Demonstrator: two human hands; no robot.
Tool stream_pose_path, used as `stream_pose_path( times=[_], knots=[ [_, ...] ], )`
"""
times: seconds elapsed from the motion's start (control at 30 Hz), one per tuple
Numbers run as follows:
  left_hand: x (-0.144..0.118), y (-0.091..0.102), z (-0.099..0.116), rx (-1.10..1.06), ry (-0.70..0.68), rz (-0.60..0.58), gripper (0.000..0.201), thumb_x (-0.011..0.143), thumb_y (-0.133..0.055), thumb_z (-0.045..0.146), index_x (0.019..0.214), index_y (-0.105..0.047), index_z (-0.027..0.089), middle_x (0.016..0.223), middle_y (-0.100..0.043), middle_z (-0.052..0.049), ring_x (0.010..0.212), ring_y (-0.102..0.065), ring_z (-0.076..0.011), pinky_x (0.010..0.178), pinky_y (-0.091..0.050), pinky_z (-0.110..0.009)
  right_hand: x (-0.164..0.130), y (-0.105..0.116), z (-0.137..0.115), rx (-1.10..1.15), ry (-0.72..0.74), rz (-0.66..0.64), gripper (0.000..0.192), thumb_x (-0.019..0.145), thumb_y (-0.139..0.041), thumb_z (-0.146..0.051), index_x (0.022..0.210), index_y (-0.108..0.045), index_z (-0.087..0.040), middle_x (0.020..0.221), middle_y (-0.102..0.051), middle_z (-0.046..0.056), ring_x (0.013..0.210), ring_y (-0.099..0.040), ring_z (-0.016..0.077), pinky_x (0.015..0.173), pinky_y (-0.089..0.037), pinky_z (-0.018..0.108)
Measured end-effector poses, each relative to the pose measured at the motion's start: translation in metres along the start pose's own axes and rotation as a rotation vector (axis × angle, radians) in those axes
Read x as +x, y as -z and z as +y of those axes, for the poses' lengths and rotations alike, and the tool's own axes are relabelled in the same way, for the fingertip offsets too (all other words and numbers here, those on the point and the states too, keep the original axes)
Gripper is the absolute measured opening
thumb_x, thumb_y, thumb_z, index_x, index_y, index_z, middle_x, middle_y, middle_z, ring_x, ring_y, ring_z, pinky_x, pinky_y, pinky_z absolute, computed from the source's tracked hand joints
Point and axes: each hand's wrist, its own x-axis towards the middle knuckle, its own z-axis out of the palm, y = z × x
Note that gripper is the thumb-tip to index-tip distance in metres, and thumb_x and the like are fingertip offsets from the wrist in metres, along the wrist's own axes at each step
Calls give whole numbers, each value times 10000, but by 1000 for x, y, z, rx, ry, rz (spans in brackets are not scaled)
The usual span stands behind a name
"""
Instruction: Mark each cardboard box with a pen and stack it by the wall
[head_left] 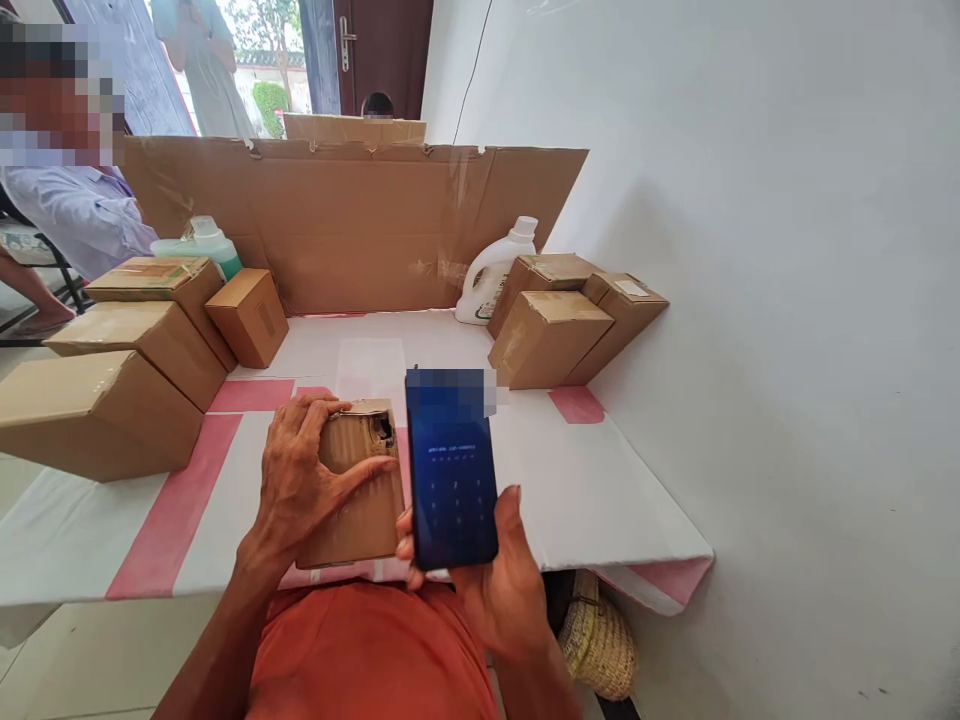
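A smartphone point(452, 500) with a lit dark-blue screen showing a number keypad is held upright in my right hand point(502, 590). My right fingers curl round its left edge and the thumb lies along its right side. My left hand point(300, 470) grips a small cardboard box point(356, 525) at the table's front edge, fingers over its far left edge and thumb stretched across the top. Near the box's far right corner is a torn dark hole. The phone stands just right of the box.
Several cardboard boxes point(97, 400) and a bottle of green liquid point(214, 245) stand at left. More cartons point(555, 340) and a white jug point(491, 275) stand at right. A cardboard panel point(360, 225) closes the back. A wall point(787, 300) borders the right; a person point(75, 215) sits at left.
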Motion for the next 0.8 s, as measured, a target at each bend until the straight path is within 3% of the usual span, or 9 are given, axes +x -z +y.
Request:
stream_pose_path(
  times=[0.13,0.2,0.37,0.43,0.5,0.6,0.7,0.8],
  knots=[
    [11,1,-2,-27,45,-34,551,781,-864,612,1143,-667,246,1225,-719,-87,1181,-655,-337,1030,-518,-481,41,54,-12,-233,117,289,784,834,-637,-883,1034,-754,-134,849,-824,159,665,-792,263,489,-599,300],
    [15,1,0,-39,75,-50,545,775,-869,610,1132,-673,246,1214,-717,-82,1172,-654,-335,1030,-516,-488,64,86,-13,-383,94,403,804,860,-599,-879,1031,-742,-107,823,-815,178,661,-794,269,492,-593,300],
    [27,-3,-1,-44,140,-67,553,766,-853,637,1109,-682,238,1173,-700,-80,1125,-658,-325,1003,-522,-481,102,144,0,-551,-29,514,727,926,-506,-836,891,-717,-141,788,-792,164,699,-788,275,557,-604,332],
    [34,-5,-5,-38,166,-78,561,780,-827,660,1114,-692,229,1169,-688,-86,1113,-657,-322,986,-525,-479,105,156,5,-643,-41,544,722,909,-469,-863,854,-692,-178,802,-784,154,717,-775,283,554,-589,345],
    [43,-9,-11,-28,189,-103,580,793,-798,686,1126,-701,221,1165,-678,-91,1106,-652,-322,980,-524,-485,104,163,7,-909,-26,598,697,944,-376,-838,813,-657,-213,796,-764,140,718,-746,288,559,-564,355],
    [59,-14,-22,-22,242,-165,616,800,-751,733,1127,-714,212,1151,-673,-100,1111,-646,-334,975,-523,-495,99,170,4,-1344,-2,667,557,1015,-363,-648,810,-658,-222,830,-747,144,828,-723,319,744,-569,402],
    [76,-19,-33,-86,299,-232,630,827,-687,748,1148,-721,207,1164,-681,-112,1130,-659,-330,997,-521,-482,93,172,-1,-1480,-5,710,396,993,-485,-468,992,-734,-160,1074,-739,217,1113,-678,397,984,-516,493],
    [91,-25,-47,-214,364,-268,636,846,-645,738,1182,-715,203,1260,-692,-132,1207,-658,-326,1069,-497,-475,89,160,-2,-1582,135,724,448,952,-589,-422,1222,-721,-90,1310,-642,279,1327,-551,446,1087,-474,555]
  ],
)
